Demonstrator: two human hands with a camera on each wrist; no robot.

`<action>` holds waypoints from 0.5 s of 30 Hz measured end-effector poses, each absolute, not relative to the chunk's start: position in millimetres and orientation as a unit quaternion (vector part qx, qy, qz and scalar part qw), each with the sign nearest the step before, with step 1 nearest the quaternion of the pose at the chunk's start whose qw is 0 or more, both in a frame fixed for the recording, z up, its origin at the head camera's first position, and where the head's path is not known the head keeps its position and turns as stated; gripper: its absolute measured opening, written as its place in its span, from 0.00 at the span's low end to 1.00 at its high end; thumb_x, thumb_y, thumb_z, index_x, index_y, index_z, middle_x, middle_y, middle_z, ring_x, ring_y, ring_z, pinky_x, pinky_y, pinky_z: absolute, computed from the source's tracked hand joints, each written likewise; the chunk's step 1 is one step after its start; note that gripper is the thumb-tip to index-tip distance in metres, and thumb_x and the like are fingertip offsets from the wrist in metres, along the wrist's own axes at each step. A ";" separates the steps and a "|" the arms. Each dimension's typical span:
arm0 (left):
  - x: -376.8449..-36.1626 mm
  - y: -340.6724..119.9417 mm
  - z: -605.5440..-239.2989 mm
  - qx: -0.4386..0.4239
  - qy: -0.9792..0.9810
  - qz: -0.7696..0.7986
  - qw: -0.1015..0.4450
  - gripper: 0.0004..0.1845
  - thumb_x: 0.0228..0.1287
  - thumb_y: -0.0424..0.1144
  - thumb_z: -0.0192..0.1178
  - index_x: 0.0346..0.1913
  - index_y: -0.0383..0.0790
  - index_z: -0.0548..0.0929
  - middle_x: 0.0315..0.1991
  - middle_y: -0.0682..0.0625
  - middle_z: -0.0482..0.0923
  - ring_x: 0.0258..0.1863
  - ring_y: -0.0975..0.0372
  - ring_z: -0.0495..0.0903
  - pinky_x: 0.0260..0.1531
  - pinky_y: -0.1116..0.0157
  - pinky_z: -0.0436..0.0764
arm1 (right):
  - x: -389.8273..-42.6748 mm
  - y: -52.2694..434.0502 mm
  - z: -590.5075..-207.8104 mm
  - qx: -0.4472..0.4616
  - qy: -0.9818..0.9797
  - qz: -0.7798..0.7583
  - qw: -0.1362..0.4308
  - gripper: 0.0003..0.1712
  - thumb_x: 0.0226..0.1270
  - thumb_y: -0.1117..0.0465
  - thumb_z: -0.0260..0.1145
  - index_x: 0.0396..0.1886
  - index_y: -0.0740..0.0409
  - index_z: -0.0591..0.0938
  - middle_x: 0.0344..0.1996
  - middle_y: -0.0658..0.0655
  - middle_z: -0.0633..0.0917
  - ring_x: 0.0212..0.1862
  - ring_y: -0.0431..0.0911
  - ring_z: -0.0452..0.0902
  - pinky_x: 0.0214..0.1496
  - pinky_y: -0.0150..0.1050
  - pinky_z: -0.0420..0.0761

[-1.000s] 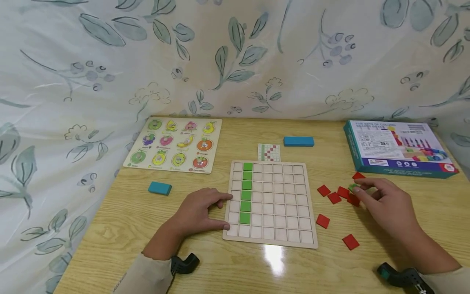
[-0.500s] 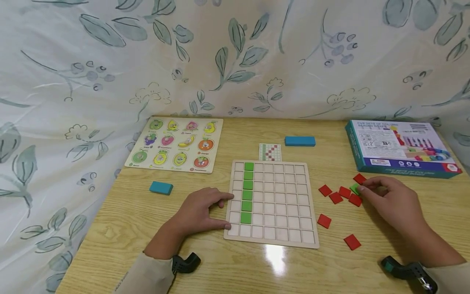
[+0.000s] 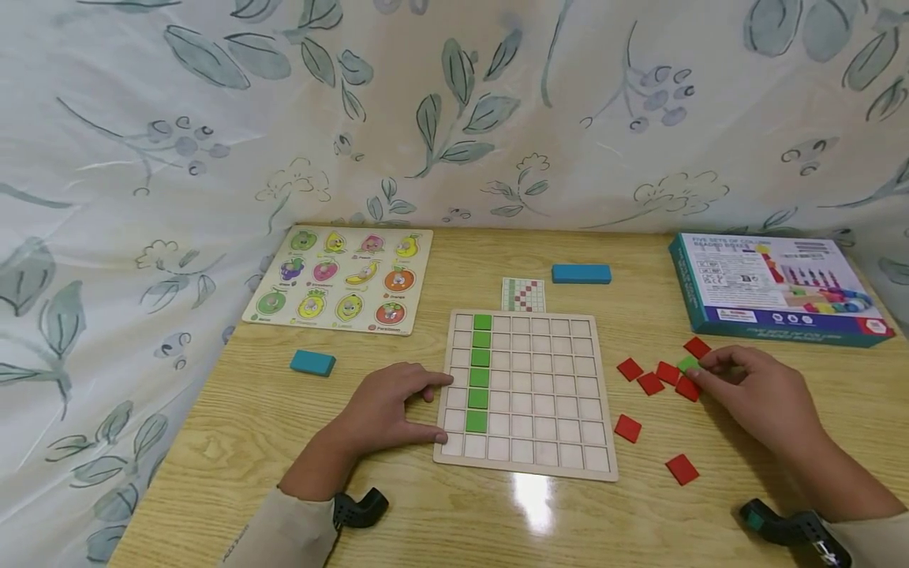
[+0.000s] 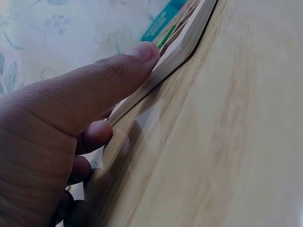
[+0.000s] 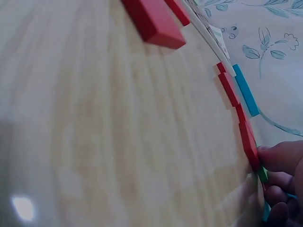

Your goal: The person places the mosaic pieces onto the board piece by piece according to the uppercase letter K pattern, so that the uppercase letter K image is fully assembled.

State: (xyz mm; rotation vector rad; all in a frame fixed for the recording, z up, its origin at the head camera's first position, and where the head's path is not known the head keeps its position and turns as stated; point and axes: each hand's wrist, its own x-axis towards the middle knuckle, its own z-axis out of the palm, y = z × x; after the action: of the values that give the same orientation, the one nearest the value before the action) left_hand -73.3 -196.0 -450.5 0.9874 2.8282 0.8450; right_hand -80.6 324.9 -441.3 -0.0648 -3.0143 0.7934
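Green tile (image 3: 687, 364) edge, thin and square, is pinched between thumb and fingers of our right hand (image 3: 763, 398), among red tiles (image 3: 628, 428) lying right of the board (image 3: 543, 406). We judge it light, stiff and smooth enough to slip, so opposite edges should give us the surest hold. Our left hand (image 3: 379, 410) rests thumb and forefinger on the board's left rim; pale, wooden and gridded, it looks rigid. Around us spread a glossy wood-grain table (image 3: 398, 521) and leaf-printed cloth (image 3: 426, 189).
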 end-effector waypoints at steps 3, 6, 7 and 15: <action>-73.3 -196.3 -450.1 0.318 0.908 0.272 0.014 0.37 0.52 0.62 0.82 0.64 0.53 0.86 0.40 0.65 0.75 0.40 0.69 0.73 0.43 0.63 0.76 | -82.3 324.9 -439.8 -0.019 -0.966 0.256 -0.002 0.19 0.73 0.50 0.75 0.48 0.62 0.85 0.41 0.63 0.88 0.43 0.58 0.80 0.38 0.43 0.72; -73.1 -196.5 -449.6 0.320 0.907 0.273 0.012 0.37 0.52 0.62 0.82 0.64 0.53 0.86 0.40 0.65 0.75 0.40 0.69 0.73 0.43 0.63 0.76 | -84.1 326.3 -437.3 -0.010 -0.966 0.260 -0.010 0.18 0.73 0.52 0.75 0.48 0.61 0.84 0.40 0.62 0.88 0.43 0.59 0.81 0.39 0.43 0.72; -73.0 -196.5 -449.5 0.320 0.907 0.274 0.011 0.37 0.52 0.62 0.82 0.64 0.53 0.86 0.40 0.65 0.75 0.40 0.69 0.73 0.43 0.63 0.76 | -84.9 327.0 -436.3 -0.006 -0.965 0.261 -0.013 0.17 0.73 0.53 0.75 0.48 0.61 0.84 0.39 0.61 0.87 0.43 0.59 0.81 0.40 0.43 0.72; -72.1 -196.2 -449.2 0.320 0.906 0.275 0.016 0.37 0.52 0.61 0.83 0.64 0.52 0.86 0.40 0.64 0.75 0.40 0.69 0.72 0.44 0.63 0.76 | -87.5 329.5 -424.7 0.003 -0.964 0.261 -0.045 0.12 0.76 0.56 0.73 0.48 0.60 0.84 0.38 0.56 0.86 0.41 0.55 0.79 0.34 0.36 0.74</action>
State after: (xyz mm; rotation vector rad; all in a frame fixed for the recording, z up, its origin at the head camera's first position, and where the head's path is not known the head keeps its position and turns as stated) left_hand -72.1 -196.2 -449.2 0.9965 2.8193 0.8552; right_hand -87.5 329.5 -424.7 0.0112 -3.1198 0.8433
